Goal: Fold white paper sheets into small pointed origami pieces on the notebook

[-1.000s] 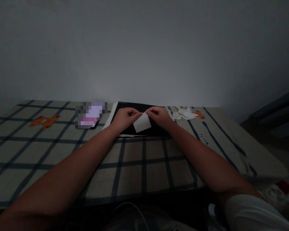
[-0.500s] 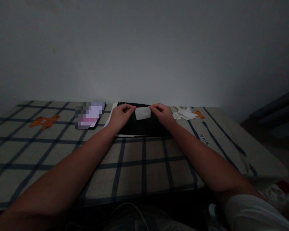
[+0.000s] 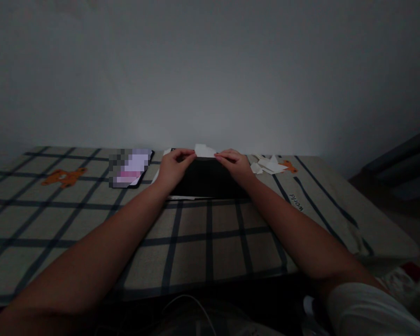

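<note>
A small white piece of paper (image 3: 205,150) is held up between my two hands, above a black flat sheet or folder (image 3: 210,179). My left hand (image 3: 177,164) pinches the paper at its left edge. At the right edge, the thumb and fingers of my right hand (image 3: 234,163) pinch it. White sheets stick out from under the black one at its left and front edges. To the right of my right hand lies a small pile of white paper pieces (image 3: 269,164).
A phone (image 3: 135,168), partly pixelated, lies left of the black sheet. The checked tablecloth (image 3: 91,219) has orange bear prints. Behind the table rises a plain wall (image 3: 210,70). A thin white cable (image 3: 192,298) hangs below the front edge.
The white paper has tipped upward, so that it now rises above the fingertips instead of hanging below them. My fingertips have shifted slightly; the arms stay nearly in place.
</note>
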Available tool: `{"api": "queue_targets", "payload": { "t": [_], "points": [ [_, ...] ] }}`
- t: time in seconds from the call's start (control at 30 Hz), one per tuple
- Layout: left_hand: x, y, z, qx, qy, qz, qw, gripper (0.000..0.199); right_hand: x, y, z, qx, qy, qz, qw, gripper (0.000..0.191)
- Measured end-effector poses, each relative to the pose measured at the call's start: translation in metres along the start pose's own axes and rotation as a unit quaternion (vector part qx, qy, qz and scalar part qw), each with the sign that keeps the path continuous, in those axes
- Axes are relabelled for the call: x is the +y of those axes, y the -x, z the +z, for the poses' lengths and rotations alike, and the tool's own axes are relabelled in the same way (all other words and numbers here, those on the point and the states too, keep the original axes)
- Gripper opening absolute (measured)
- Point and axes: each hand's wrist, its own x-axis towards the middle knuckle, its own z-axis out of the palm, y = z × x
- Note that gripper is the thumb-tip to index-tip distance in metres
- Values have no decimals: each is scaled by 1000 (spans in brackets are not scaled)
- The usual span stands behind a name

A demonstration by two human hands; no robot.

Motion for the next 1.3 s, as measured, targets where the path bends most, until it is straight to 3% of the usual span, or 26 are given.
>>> {"api": "queue_targets", "payload": {
  "t": [0.7,0.9,1.17,1.3],
  "points": [
    [-1,0,4,-16,62,8,998,30,7,0,4,19,-79,63,995,32],
    [0,0,3,-13,17,37,999,30,12,-2,4,16,-64,49,997,30],
    [0,2,2,-14,1,8,1000,32,10,0,5,14,-61,52,997,23],
    [1,2,0,-16,-45,32,998,27,6,0,3,14,-39,51,998,20]
  ]
}}
